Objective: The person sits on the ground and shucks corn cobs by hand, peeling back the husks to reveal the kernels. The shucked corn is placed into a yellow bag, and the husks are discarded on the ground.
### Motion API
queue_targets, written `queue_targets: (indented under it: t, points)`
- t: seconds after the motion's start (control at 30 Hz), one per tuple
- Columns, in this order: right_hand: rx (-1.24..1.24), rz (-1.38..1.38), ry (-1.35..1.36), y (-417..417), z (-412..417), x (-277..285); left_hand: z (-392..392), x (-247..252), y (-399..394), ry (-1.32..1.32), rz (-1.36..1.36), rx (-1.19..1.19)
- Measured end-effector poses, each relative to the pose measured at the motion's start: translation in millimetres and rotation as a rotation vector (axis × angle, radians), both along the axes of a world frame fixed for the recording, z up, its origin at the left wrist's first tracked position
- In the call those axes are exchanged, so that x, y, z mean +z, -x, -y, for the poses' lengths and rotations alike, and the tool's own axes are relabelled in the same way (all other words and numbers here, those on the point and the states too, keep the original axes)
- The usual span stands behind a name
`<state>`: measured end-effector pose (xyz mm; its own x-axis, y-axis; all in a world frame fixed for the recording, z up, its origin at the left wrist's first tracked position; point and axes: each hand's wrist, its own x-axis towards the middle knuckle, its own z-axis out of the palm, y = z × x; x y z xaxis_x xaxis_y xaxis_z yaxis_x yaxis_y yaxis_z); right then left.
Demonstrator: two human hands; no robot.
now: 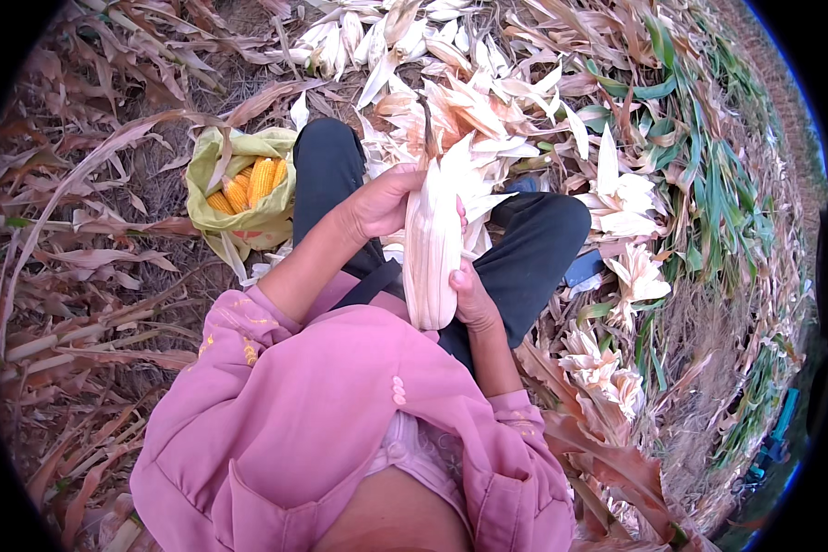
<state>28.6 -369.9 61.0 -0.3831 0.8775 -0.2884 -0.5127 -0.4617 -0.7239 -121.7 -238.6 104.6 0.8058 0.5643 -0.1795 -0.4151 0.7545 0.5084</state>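
An ear of corn in its pale dry husk [431,259] is held upright before my chest. My left hand [388,200] grips it near the upper end, with the thumb at the top of the husk. Around its lower right side my right hand [472,295] is closed. Loose husk leaves spread from the ear's upper right, and a dark dry strand stands above it. Left of my knee, a yellow-green woven sack [210,165] is open at the top and holds several husked yellow corn ears [263,181].
Empty husks [469,110] lie heaped beyond my legs, near several unhusked ears [328,48]. Dry stalks and leaves [90,262] cover the ground at left. Green leaves [704,186] lie at right. A dark blue flat object [583,268] rests beside my right knee.
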Motion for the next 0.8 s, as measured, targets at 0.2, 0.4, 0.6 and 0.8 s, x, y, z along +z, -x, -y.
queue_targets:
  t: [0.2,0.4,0.6,0.8]
  points:
    - [0.078,0.027,0.031,7,-1,-2,-3,-6,-5,0.076,-0.098,-0.085]
    - [-0.381,0.119,-0.085,20,-19,4,-3,-13,-8,0.155,-0.105,-0.056]
    - [-0.29,0.269,-0.109,-9,-70,41,-1,-8,-22,0.099,-0.144,-0.02]
    - [-0.514,0.185,-0.048,14,-82,51,16,-13,-33,-0.168,-0.32,0.47]
